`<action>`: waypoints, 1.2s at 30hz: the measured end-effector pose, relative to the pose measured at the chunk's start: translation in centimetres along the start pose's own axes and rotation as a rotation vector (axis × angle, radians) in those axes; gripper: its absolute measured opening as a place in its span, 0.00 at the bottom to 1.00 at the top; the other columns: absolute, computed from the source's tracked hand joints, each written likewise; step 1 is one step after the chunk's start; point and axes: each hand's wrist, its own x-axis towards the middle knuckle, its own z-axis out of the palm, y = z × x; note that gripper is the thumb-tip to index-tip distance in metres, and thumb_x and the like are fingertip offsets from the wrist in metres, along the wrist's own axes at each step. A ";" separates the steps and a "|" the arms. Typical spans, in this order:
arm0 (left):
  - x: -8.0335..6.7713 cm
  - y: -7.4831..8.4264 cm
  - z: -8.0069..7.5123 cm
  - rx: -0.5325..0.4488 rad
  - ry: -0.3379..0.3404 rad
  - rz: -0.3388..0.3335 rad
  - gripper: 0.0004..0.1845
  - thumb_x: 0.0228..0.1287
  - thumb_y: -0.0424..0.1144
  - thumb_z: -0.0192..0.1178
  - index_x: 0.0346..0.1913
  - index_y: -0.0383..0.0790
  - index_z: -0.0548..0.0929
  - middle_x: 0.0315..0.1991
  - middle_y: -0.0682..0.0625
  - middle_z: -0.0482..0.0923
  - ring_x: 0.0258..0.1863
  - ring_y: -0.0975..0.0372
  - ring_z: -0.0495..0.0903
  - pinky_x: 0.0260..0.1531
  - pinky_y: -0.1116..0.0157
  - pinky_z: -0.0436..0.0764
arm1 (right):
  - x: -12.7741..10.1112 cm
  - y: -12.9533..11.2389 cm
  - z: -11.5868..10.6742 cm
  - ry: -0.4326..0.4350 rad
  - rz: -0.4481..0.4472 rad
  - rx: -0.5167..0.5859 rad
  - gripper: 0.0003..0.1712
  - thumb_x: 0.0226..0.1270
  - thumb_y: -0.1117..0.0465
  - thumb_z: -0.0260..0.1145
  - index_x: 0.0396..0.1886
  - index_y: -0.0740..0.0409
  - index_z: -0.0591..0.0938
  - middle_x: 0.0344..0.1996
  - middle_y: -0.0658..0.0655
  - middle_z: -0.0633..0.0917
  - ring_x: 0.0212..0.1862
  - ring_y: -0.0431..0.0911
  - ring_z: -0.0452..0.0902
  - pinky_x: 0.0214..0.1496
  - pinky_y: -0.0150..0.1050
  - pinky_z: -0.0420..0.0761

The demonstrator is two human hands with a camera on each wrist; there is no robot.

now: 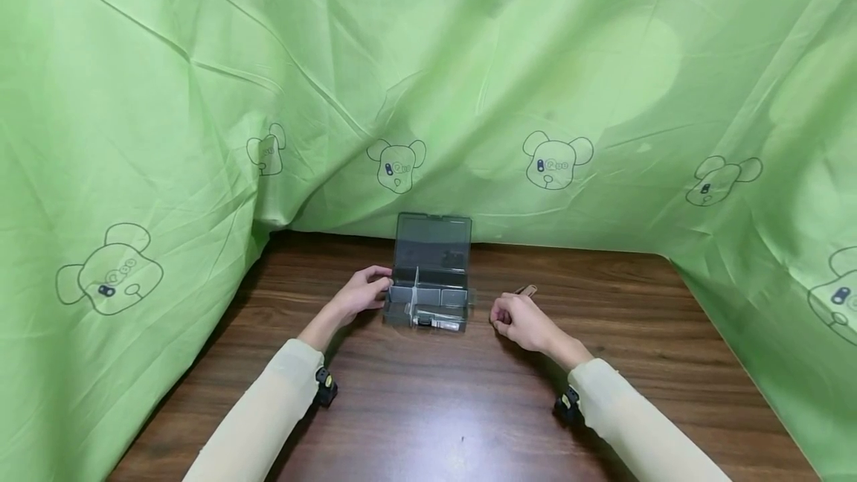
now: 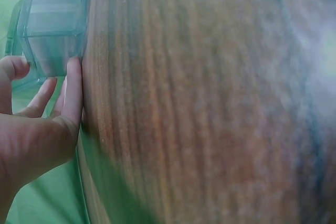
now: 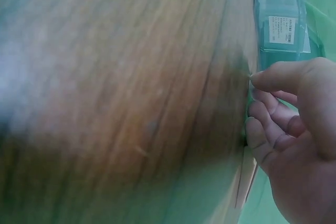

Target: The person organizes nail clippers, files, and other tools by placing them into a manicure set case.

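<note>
A smoky see-through compartment box (image 1: 428, 294) stands on the table with its hinged lid (image 1: 433, 242) raised at the back. My left hand (image 1: 361, 292) rests on the box's left side, its fairly straight fingertips right at the end wall in the left wrist view. Inside the box, a small black-and-white tube-like item (image 1: 437, 323) lies in the front compartment. A thin clear strip (image 1: 415, 294) sticks up near a divider. To the right of the box, my right hand (image 1: 524, 320) is low at the tabletop, fingers curled; I cannot tell whether they pinch anything.
Just behind my right hand lies a small brown slender item (image 1: 527, 290). A printed white label (image 3: 282, 30) is on the box's right end. Green cloth (image 1: 469, 95) with bear-face outlines hangs behind and beside the dark wood table (image 1: 415, 407).
</note>
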 end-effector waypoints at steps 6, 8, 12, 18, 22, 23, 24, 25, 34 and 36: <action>-0.2 0.1 0.0 -0.004 -0.001 0.000 0.24 0.78 0.37 0.56 0.72 0.34 0.73 0.62 0.37 0.78 0.58 0.52 0.82 0.55 0.55 0.86 | 0.7 -0.9 -0.8 0.025 0.011 0.007 0.09 0.63 0.71 0.73 0.31 0.53 0.85 0.28 0.45 0.79 0.31 0.39 0.76 0.34 0.33 0.78; -0.1 0.1 0.0 -0.001 -0.003 0.003 0.24 0.78 0.37 0.56 0.72 0.34 0.73 0.63 0.37 0.78 0.59 0.51 0.82 0.56 0.54 0.86 | 1.2 -1.5 -1.2 0.032 0.019 0.024 0.08 0.64 0.70 0.73 0.32 0.53 0.85 0.29 0.44 0.79 0.32 0.39 0.76 0.34 0.34 0.78; 0.0 0.1 -0.1 0.001 -0.008 -0.001 0.24 0.78 0.38 0.56 0.72 0.34 0.73 0.64 0.36 0.77 0.60 0.51 0.81 0.57 0.53 0.85 | 2.7 -3.1 -1.6 0.044 0.019 0.066 0.07 0.64 0.70 0.73 0.33 0.54 0.86 0.29 0.45 0.80 0.33 0.40 0.76 0.35 0.34 0.79; 0.0 0.1 -0.1 0.003 -0.014 0.011 0.25 0.79 0.38 0.55 0.73 0.33 0.72 0.66 0.34 0.75 0.63 0.49 0.80 0.57 0.51 0.85 | 5.5 -5.5 -0.5 0.042 -0.030 0.097 0.04 0.68 0.67 0.72 0.34 0.55 0.85 0.31 0.47 0.81 0.35 0.42 0.78 0.38 0.33 0.81; -0.1 0.1 -0.1 0.003 -0.008 0.006 0.24 0.79 0.38 0.55 0.73 0.34 0.73 0.65 0.35 0.76 0.63 0.49 0.80 0.57 0.52 0.85 | 7.4 -7.1 0.7 0.046 -0.067 0.116 0.03 0.69 0.67 0.71 0.34 0.57 0.85 0.32 0.48 0.81 0.35 0.40 0.77 0.38 0.32 0.81; -0.1 0.1 -0.1 0.002 -0.004 0.002 0.24 0.79 0.38 0.55 0.72 0.34 0.73 0.65 0.36 0.76 0.62 0.50 0.80 0.57 0.52 0.85 | 7.8 -7.6 1.1 0.051 -0.073 0.121 0.03 0.68 0.67 0.71 0.34 0.57 0.85 0.32 0.48 0.81 0.35 0.40 0.76 0.38 0.32 0.81; -0.2 0.1 -0.1 -0.001 -0.001 -0.001 0.24 0.78 0.38 0.56 0.72 0.35 0.73 0.65 0.36 0.76 0.62 0.50 0.80 0.57 0.52 0.85 | 8.3 -7.9 1.4 0.057 -0.080 0.124 0.04 0.67 0.68 0.71 0.33 0.57 0.85 0.32 0.48 0.81 0.35 0.40 0.76 0.37 0.32 0.80; -0.2 0.1 -0.1 -0.004 0.002 -0.004 0.24 0.78 0.38 0.56 0.72 0.35 0.73 0.64 0.37 0.77 0.61 0.51 0.80 0.57 0.53 0.85 | 8.7 -8.3 1.7 0.063 -0.083 0.128 0.04 0.66 0.69 0.72 0.33 0.56 0.85 0.31 0.48 0.81 0.34 0.40 0.76 0.37 0.32 0.80; 0.0 0.1 0.0 -0.015 -0.011 -0.004 0.23 0.79 0.37 0.55 0.72 0.34 0.72 0.60 0.37 0.80 0.59 0.51 0.82 0.53 0.56 0.86 | 11.4 -11.0 4.4 0.064 -0.064 0.164 0.06 0.68 0.68 0.72 0.33 0.54 0.85 0.31 0.47 0.80 0.34 0.38 0.77 0.38 0.31 0.80; 0.0 0.1 0.0 -0.013 -0.014 -0.003 0.23 0.79 0.37 0.55 0.72 0.34 0.72 0.61 0.36 0.80 0.59 0.50 0.82 0.53 0.56 0.86 | 11.8 -11.2 4.9 0.057 -0.063 0.167 0.06 0.68 0.68 0.72 0.33 0.53 0.85 0.31 0.47 0.80 0.34 0.38 0.77 0.38 0.31 0.81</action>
